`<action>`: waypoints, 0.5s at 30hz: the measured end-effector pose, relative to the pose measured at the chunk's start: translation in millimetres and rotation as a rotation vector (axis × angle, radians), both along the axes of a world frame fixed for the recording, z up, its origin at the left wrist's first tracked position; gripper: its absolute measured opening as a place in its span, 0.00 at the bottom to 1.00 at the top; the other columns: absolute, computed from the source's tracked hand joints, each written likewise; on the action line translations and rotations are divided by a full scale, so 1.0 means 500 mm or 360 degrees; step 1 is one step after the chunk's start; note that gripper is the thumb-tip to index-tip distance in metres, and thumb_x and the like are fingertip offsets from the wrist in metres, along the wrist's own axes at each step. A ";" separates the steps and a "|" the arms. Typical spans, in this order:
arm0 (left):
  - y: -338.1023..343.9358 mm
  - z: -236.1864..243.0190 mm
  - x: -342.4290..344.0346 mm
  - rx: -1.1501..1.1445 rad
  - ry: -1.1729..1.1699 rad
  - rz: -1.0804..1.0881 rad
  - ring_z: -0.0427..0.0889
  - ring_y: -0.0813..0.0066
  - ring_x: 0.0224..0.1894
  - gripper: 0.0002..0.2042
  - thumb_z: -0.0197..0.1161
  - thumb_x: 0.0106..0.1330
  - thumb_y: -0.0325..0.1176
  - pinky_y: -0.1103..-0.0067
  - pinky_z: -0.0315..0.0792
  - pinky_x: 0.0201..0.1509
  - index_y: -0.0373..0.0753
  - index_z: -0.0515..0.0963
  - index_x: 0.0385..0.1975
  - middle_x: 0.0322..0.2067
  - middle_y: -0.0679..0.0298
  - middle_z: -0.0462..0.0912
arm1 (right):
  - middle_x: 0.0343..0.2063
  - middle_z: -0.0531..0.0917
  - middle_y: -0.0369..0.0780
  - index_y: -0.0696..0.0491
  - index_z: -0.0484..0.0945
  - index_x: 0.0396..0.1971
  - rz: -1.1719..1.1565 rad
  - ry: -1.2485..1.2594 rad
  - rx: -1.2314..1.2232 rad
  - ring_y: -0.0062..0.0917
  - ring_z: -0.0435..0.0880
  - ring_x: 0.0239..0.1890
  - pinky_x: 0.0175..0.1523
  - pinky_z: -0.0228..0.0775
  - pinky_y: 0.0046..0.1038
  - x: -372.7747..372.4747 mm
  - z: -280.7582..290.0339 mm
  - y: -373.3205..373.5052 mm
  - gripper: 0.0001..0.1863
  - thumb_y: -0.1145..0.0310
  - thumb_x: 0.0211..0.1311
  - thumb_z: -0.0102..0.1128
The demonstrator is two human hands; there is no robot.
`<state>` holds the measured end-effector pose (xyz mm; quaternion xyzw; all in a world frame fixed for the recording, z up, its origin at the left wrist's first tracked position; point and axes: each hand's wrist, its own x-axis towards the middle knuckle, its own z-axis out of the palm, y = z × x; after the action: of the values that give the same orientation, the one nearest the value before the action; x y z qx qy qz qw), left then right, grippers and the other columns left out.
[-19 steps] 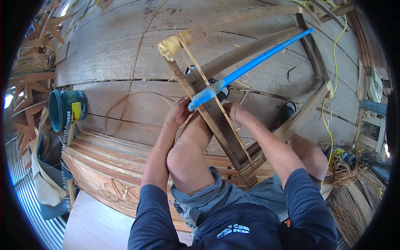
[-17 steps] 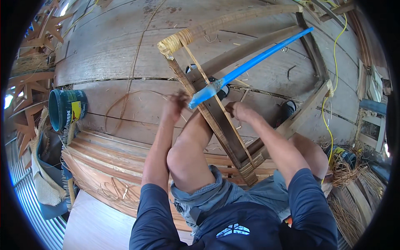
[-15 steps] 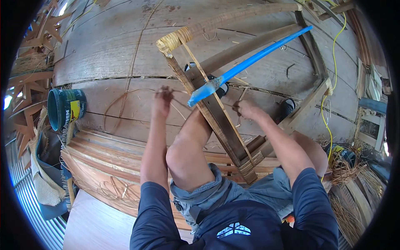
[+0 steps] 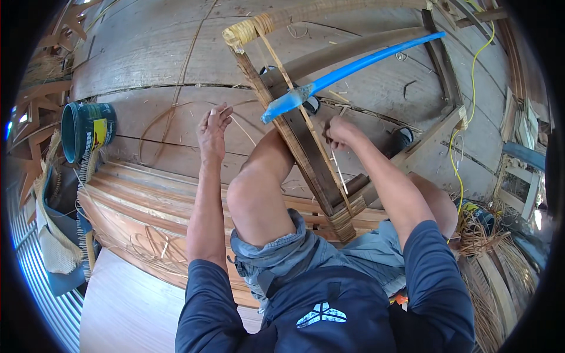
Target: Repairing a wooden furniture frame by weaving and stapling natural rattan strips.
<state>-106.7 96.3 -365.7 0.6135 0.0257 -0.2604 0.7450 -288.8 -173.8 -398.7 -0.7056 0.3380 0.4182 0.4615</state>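
A wooden frame (image 4: 304,162) leans between my legs, its near bar slanting from the upper left down to my lap. Rattan binding (image 4: 240,36) wraps its far corner, and a thin pale strip (image 4: 276,59) runs along the bar. My left hand (image 4: 213,130) is raised left of the frame, fingers loosely curled at a rattan strip (image 4: 243,130) that trails toward my knee. On the frame's other side my right hand (image 4: 342,133) is closed on a thin strip whose whitish length (image 4: 338,170) hangs below it. Its fingertips are partly hidden. A long blue tube-like piece (image 4: 376,57) lies across the frame.
A dark green bucket (image 4: 88,132) stands at left on the plank floor (image 4: 153,117). Stacked boards (image 4: 141,200) lie beneath it, with loose strips on them. A yellow cord (image 4: 472,88) runs down the right, near bundled rattan (image 4: 479,253). A long strip (image 4: 144,138) loops across the floor.
My left hand has moved left and turned, with its fingers lifted. My right hand has risen slightly, and a whitish strip now shows below it. The view has shifted a little.
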 end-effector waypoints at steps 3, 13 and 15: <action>0.001 0.008 -0.027 0.0155 -0.0069 -0.0078 0.75 0.65 0.49 0.14 0.49 0.67 0.36 0.76 0.69 0.49 0.32 0.71 0.45 0.48 0.56 0.74 | 0.13 0.78 0.40 0.57 0.75 0.20 -0.0229 0.0017 -0.0286 0.24 0.75 0.11 0.14 0.65 0.27 0.021 -0.050 -0.010 0.09 0.72 0.55 0.47; 0.005 0.033 -0.070 0.0357 -0.0258 -0.0247 0.74 0.66 0.49 0.19 0.49 0.67 0.43 0.76 0.67 0.51 0.31 0.71 0.46 0.48 0.57 0.74 | 0.18 0.78 0.41 0.58 0.76 0.23 -0.0635 0.0027 0.0161 0.27 0.78 0.16 0.18 0.68 0.31 0.001 -0.023 -0.012 0.09 0.68 0.54 0.54; 0.013 0.042 -0.064 0.0424 -0.0250 -0.0203 0.75 0.68 0.48 0.20 0.50 0.67 0.43 0.77 0.68 0.50 0.31 0.71 0.46 0.46 0.58 0.75 | 0.19 0.78 0.40 0.57 0.75 0.25 -0.0568 0.0268 0.0569 0.27 0.77 0.18 0.19 0.67 0.29 -0.016 0.006 0.004 0.10 0.65 0.57 0.53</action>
<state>-138.9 102.6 -344.9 0.7258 -0.0371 -0.2527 0.6387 -296.6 -171.8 -395.9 -0.5048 0.4150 0.4405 0.6155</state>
